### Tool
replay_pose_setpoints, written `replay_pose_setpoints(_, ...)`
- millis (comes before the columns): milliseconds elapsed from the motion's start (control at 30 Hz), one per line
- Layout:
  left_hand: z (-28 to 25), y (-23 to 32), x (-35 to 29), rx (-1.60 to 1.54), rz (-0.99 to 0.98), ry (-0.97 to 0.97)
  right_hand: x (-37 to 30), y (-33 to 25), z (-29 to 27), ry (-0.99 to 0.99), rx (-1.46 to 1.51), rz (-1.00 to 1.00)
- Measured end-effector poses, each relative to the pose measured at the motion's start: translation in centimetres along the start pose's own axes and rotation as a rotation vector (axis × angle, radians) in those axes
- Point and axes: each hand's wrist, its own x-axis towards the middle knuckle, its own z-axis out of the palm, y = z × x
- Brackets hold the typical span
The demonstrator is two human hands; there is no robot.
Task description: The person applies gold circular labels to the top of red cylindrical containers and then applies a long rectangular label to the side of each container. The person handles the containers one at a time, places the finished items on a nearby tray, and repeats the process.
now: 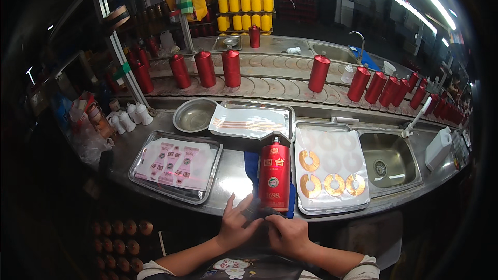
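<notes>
A red bottle (pixel 275 176) with gold and white printing lies on a blue cloth (pixel 252 168) in front of me, its neck pointing away. My left hand (pixel 237 224) is at its near left corner, fingers stretched and apart, with something dark over part of them. Close by, my right hand (pixel 288 234) has its fingers curled at the bottle's near end. A small dark piece (pixel 268 212) shows by its fingertips; what it is I cannot make out.
Left is a tray (pixel 220 161) with printed transfer sheets; right, a tray (pixel 332 211) with gold ring pieces on white paper. Behind stand a metal bowl (pixel 194 115) and a tray (pixel 291 119) with thin strips. A sink (pixel 394 161) is at right. Red bottles (pixel 231 67) stand on a conveyor (pixel 270 87).
</notes>
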Motion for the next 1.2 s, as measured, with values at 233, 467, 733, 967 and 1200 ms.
replay_pose_setpoints(233,-0.3,1.6,0.1,0.067,0.044,-0.064,-4.3,0.9,0.4,0.230,0.171,0.328)
replay_pose_setpoints(467,-1.6,-0.2,0.7,0.099,0.114,-0.116,-3.4,-0.5,1.5,0.183,0.287,0.550)
replay_pose_setpoints(733,-3.5,-1.2,2.9,0.190,0.239,-0.213,-2.7,-0.3,4.9,0.256,0.293,0.548)
replay_pose_setpoints(967,-3.2,0.9,5.6,0.189,0.280,-0.273,-2.5,-0.3,4.6,0.201,0.334,0.600)
replay_pose_setpoints(1200,-5.3,-2.0,9.0,-0.296,-0.238,0.131,-2.1,1.3,1.2,0.206,0.294,0.549)
